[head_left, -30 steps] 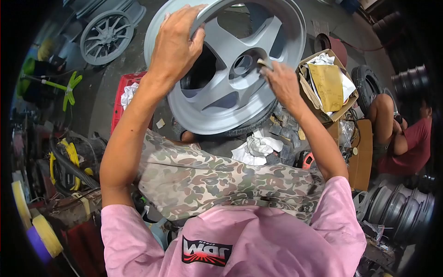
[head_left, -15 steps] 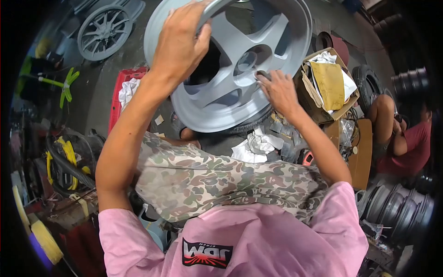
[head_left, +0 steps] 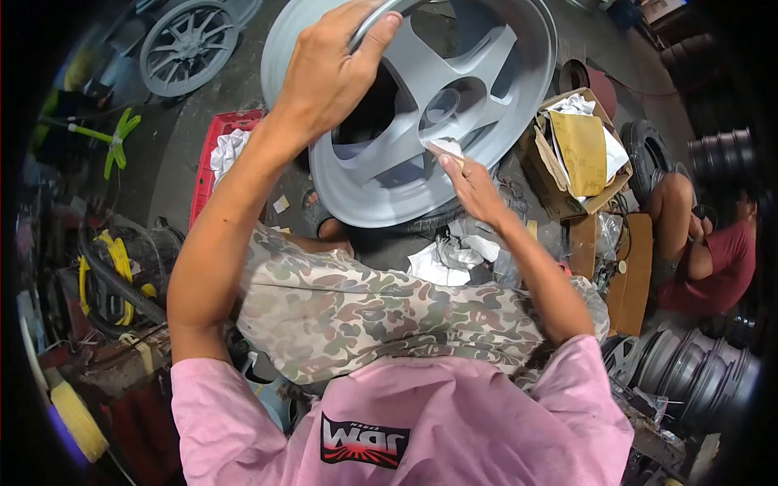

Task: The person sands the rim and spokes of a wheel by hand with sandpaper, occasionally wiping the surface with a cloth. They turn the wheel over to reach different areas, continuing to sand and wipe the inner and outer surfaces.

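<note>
Above the floor (head_left: pixel 389 253), the rim (head_left: pixel 373 202) leans tilted toward you, apparently for access: your left fingers (head_left: pixel 381 32) curl around its edge, steadying it, while your right fingers (head_left: pixel 450 166) pinch a pale pad (head_left: pixel 448 149) by the hub.

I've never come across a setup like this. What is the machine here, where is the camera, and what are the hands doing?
There is no machine: these are a person's bare hands, seen by a camera worn on the head, looking forward and down. The left hand grips the edge of a grey wheel. The right hand holds a small pale piece at a spoke. Around them on the floor are a tyre, a box of papers and a red crate. Another person sits at right.
</note>
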`<state>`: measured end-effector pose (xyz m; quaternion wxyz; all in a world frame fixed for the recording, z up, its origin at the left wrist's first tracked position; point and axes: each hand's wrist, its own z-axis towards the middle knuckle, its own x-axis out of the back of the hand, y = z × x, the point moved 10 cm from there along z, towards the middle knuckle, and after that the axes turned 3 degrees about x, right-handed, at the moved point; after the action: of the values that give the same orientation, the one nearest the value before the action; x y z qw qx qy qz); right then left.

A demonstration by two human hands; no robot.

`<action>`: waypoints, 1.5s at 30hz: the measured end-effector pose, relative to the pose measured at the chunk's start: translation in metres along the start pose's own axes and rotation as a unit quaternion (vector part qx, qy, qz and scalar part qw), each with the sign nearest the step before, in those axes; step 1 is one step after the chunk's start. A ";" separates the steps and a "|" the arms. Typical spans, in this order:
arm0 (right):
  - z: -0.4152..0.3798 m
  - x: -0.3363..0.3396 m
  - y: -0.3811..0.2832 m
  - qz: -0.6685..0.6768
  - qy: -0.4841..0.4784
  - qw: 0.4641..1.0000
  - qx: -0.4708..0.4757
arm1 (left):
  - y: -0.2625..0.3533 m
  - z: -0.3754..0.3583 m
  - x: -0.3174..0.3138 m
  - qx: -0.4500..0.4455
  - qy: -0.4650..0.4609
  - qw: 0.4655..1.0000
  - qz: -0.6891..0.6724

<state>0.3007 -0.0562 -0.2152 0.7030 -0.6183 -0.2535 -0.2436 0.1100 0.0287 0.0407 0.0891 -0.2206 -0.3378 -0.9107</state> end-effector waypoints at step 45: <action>-0.016 -0.089 0.141 0.400 0.225 0.832 -0.312 | -0.306 -0.108 0.038 0.546 -0.075 0.833 0.046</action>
<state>0.3270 -0.0526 -0.3805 0.5460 -0.7804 0.2707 -0.1396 -0.0556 0.1888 -0.1902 0.2115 -0.2192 -0.7749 -0.5538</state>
